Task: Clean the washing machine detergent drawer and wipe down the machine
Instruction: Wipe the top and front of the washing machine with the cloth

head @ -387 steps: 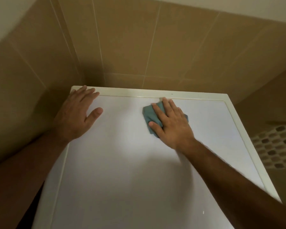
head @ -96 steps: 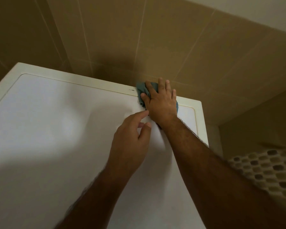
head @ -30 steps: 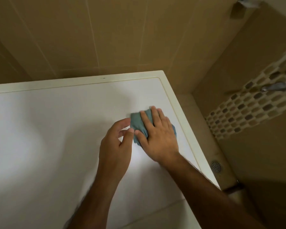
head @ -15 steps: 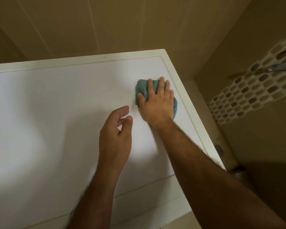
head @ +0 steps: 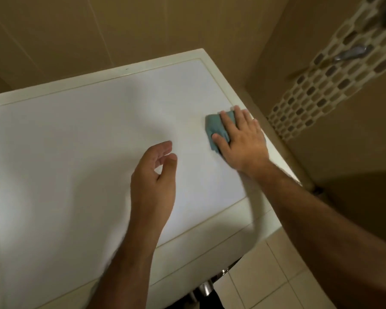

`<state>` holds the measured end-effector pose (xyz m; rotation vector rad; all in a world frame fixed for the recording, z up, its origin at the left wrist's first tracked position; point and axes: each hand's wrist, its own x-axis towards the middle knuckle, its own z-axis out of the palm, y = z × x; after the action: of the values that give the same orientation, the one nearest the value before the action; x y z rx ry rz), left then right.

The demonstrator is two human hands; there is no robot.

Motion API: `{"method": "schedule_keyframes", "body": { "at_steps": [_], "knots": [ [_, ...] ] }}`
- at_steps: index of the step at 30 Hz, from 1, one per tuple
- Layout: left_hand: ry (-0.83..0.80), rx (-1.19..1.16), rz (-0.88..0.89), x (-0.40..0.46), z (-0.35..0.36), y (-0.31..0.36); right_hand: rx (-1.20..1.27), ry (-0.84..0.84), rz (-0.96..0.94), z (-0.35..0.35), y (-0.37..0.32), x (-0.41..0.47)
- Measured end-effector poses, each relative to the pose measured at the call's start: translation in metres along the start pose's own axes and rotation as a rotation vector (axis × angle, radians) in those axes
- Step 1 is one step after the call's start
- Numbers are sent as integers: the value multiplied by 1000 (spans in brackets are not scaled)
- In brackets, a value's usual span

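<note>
Nearest the viewer, at the front edge of the machine (head: 76, 166), a chrome fitting (head: 206, 286) is showing beneath the lid, with floor tiles (head: 265, 275) beyond it; the detergent drawer is not appearing in this view.

Over the middle of the lid, the left hand (head: 153, 186) is hovering, holding nothing, its fingers (head: 165, 146) loosely curled with thumb and forefinger a little apart. A second ago it was lying close against the cloth; it is now standing well clear, leaving the wiping to the other hand.

Farther back, the right hand (head: 241, 141) is pressing flat on the cloth (head: 216, 128), its fingers nearly straight and slightly spread, pinning rather than gripping it. The cloth is lying on the lid just beside the right rim. Half a second ago it was nearer the rear corner; it is now sitting closer to the front along that same rim, after earlier passes along the back edge. This suggests that the wiping of the top is nearing its end, with the front strip probably remaining.

Farthest off, beige wall tiles (head: 98, 30) and a mosaic strip (head: 321, 97) are closing the scene.
</note>
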<state>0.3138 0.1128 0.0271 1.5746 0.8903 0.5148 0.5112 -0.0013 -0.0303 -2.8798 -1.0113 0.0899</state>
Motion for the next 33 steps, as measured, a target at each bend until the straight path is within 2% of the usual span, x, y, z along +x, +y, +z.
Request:
{"method": "schedule_keyframes", "body": {
  "at_steps": [3,5,11,16,18,22,25,27,33],
  "knots": [
    [-26,-12,-9,-4,-6,-5,2,17,187,6,-28,9],
    [-29,-27,-13,-8,-9,-9,18,15,241,8,-54,10],
    [-18,-30,-29,-20,-16,-20,43,2,41,17,-101,-42],
    [-17,-8,13,-26,-17,-26,37,-38,-186,17,-80,-88],
    [-8,-20,14,-27,-21,-29,23,-60,-223,14,-59,-93],
    [30,-55,8,-31,-34,-33,23,-41,-30,6,-34,-71],
    [39,-65,6,-37,-37,-35,24,4,151,10,-56,-50],
    [58,-60,12,-42,-36,-34,36,7,176,15,-82,-42],
    [201,-69,75,-59,-33,-34,51,-6,-131,21,-131,-80]
  ]
}}
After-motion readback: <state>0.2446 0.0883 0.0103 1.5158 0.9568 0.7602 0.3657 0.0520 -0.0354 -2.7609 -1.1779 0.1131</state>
